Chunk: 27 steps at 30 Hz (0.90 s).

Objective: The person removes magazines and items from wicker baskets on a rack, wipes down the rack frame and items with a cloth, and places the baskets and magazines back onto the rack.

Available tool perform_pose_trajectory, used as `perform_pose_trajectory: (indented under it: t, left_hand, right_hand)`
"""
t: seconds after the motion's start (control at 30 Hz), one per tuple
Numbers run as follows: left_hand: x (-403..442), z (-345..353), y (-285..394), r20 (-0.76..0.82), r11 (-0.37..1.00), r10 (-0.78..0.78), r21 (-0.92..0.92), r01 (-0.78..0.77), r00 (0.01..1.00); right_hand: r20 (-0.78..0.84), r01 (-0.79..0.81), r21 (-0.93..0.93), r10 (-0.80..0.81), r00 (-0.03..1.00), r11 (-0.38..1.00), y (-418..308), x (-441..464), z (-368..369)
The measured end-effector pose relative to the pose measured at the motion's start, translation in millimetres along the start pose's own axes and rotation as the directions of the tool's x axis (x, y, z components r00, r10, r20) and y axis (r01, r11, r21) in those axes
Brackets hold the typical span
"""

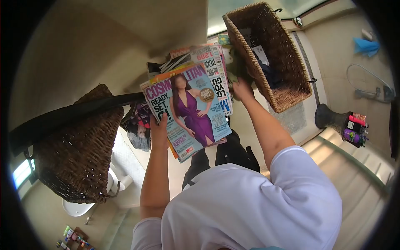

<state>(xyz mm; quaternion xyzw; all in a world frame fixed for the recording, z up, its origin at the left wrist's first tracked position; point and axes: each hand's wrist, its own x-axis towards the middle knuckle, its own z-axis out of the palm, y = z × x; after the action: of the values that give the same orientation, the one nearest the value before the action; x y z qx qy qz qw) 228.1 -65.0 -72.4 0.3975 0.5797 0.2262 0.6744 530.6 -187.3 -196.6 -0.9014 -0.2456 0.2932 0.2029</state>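
My left hand [159,125] is closed on the left edge of a stack of magazines [191,108], its thumb lying over the top cover, which shows a figure in a purple dress. More magazines [210,62] lie behind and above this stack. My right hand [242,91] is to the right of the magazines, beside a dark green cloth-like item [236,66]; its fingers are bent against something pale that I cannot make out. Just right of that hand stands a rectangular wicker basket [287,58] with a white paper and dark items inside.
A dark woven basket [79,146] is at the left, under a black curved band. Dark patterned fabric [139,121] sits beside the magazines. At the right are a black stand [331,118] with bottles [354,129], a shower hose and a blue cloth [366,46].
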Motion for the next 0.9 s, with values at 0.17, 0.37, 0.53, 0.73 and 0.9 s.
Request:
perform_pose_trajectory:
  t: [0.17, 0.37, 0.53, 0.73, 0.9]
  left_hand:
    - [4.6, -5.4, -6.9, 0.017, 0.999, 0.042, -0.017, -0.042, 0.999]
    - [0.7, -2.1, -2.0, 0.022, 0.999, 0.039, -0.003, -0.039, 0.999]
    - [9.4, -8.5, -13.4, 0.045, 0.996, 0.082, -0.020, -0.081, 0.996]
    - [6.0, -7.0, -6.8, 0.048, 0.998, 0.050, -0.044, -0.048, 0.998]
    - [18.9, -14.2, -22.1, 0.059, 0.994, 0.078, -0.082, -0.073, 0.995]
  right_hand:
    - [-0.016, 0.057, 0.315, -0.054, 0.998, 0.947, -6.3, -45.1, -30.0]
    - [0.276, 0.291, 0.373, -0.405, 0.872, 0.881, -26.8, -75.3, -29.7]
    - [0.212, 0.245, 0.621, -0.460, 0.862, 0.745, -74.0, -118.4, -90.5]
    - [0.333, 0.611, 0.609, -0.862, 0.382, 0.506, -129.2, -162.3, -119.7]
    - [0.285, 0.982, 0.179, -0.959, 0.008, 0.062, -142.0, -147.7, 10.3]
